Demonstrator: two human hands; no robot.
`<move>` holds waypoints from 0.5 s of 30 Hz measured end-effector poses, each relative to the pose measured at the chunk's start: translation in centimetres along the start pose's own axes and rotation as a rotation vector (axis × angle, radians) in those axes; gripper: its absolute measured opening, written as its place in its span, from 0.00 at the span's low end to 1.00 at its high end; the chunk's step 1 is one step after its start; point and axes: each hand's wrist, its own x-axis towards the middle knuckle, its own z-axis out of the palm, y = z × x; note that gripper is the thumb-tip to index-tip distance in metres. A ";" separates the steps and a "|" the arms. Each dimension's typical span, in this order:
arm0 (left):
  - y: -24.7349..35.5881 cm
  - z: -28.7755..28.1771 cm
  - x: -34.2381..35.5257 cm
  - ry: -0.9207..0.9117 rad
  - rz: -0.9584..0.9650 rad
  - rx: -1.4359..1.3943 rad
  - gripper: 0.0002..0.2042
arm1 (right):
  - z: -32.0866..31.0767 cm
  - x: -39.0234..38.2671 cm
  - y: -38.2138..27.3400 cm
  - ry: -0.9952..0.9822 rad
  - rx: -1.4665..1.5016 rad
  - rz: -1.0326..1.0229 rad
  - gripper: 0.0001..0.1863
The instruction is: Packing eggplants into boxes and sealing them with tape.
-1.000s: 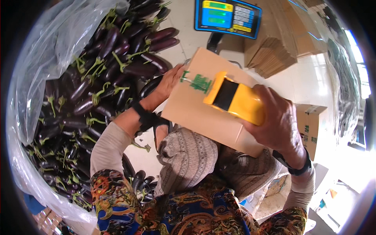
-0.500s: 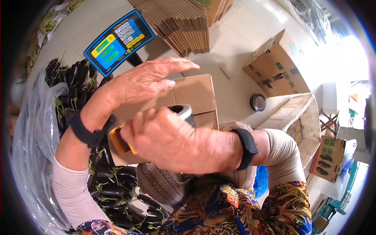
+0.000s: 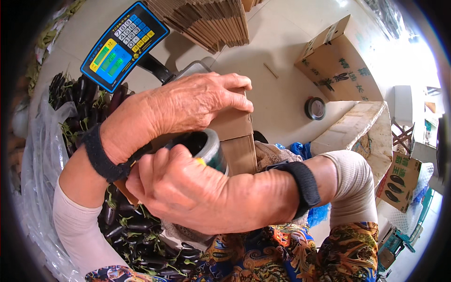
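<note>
A cardboard box [image 3: 238, 152] sits in front of me, largely covered by my hands. My left hand [image 3: 181, 103] reaches across its far side, fingers stretched toward the right edge and resting on the cardboard. Just nearer, my right hand [image 3: 185, 192] is closed around a tape dispenser, whose handle is hidden in the fist. Its large roll of tape [image 3: 211, 149] shows above the knuckles, with a small yellow bit of the dispenser beside it.
A blue scale display [image 3: 124, 47] stands at the far left, its platform [image 3: 195, 69] partly behind the box. Eggplants [image 3: 136, 228] lie at left beside plastic sheeting [image 3: 40, 188]. Flattened cartons [image 3: 202, 21] are stacked far off; a printed carton [image 3: 338, 61], tape roll [image 3: 315, 108] and foam box [image 3: 352, 127] lie right.
The right hand and tape dispenser have shifted slightly left and nearer me. My left hand has moved right, its fingers now reaching the box's edge. The whole view has tilted a little.
</note>
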 end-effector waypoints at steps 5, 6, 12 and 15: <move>0.8 -0.5 0.1 -0.024 -0.024 0.052 0.24 | 0.2 0.1 0.5 0.011 0.000 0.006 0.24; 0.7 -0.4 -0.1 -0.027 -0.031 0.050 0.24 | 0.0 0.6 0.5 0.014 0.007 0.007 0.24; -0.7 0.3 -0.6 0.061 -0.011 0.040 0.24 | 0.3 1.7 1.2 -0.219 0.185 0.049 0.23; -2.8 1.0 -1.2 0.122 0.110 -0.083 0.27 | 1.1 2.1 0.8 -0.216 0.202 0.102 0.22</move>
